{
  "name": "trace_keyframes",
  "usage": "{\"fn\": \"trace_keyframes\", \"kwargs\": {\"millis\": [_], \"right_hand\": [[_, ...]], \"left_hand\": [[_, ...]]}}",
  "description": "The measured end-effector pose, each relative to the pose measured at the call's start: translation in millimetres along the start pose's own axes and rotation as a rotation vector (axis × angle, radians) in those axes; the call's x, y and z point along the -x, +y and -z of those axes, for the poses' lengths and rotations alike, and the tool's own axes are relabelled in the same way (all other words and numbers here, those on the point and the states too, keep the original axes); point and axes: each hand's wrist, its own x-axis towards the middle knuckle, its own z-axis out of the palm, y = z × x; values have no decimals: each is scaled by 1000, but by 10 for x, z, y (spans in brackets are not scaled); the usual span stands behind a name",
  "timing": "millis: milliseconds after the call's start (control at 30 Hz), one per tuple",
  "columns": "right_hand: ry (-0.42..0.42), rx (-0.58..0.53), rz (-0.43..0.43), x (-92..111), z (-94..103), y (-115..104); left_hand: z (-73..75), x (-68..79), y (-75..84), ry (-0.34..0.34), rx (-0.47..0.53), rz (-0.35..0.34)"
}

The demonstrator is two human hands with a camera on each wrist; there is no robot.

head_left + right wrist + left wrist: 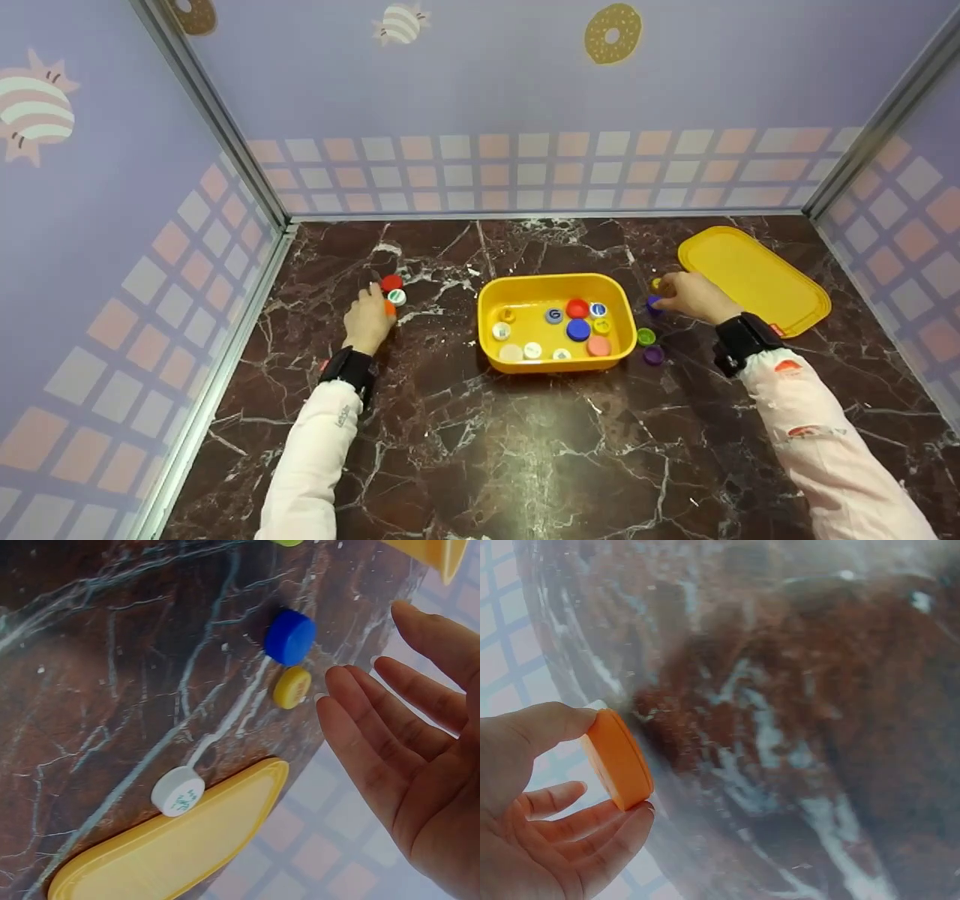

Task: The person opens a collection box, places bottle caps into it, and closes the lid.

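My left hand [367, 321] pinches an orange bottle cap [619, 759] between thumb and fingertips, left of the yellow box. Just beyond that hand in the head view lie a red cap [391, 283] and a white cap [397, 298]. On the other side of the box, my right hand [694, 295] is near a blue cap [290, 637] and a yellow cap [292, 687]. Its fingers look relaxed and apart in the right wrist view, with nothing between them. Another white cap [178, 791] lies by the yellow lid [172, 855].
A yellow box [556, 366] holds several caps of mixed colours. Right of it on the dark marble-patterned table [480, 450] lie a green cap [646, 337] and a purple cap [653, 355]. Patterned panels [480, 90] enclose the back and sides.
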Motion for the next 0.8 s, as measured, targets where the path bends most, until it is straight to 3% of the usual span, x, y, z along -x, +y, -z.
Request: {"fn": "trace_keyframes", "kwargs": {"millis": [433,600,800], "right_hand": [[-20,-7,-35,46,12,113],[-48,-18,-73,67,-2,151],[-32,-5,-42,110,-25,195]], "left_hand": [[172,-130,364,-10,-11,-70],[216,-114,570,46,-27,-175],[259,-84,812,86,-33,-281]]}}
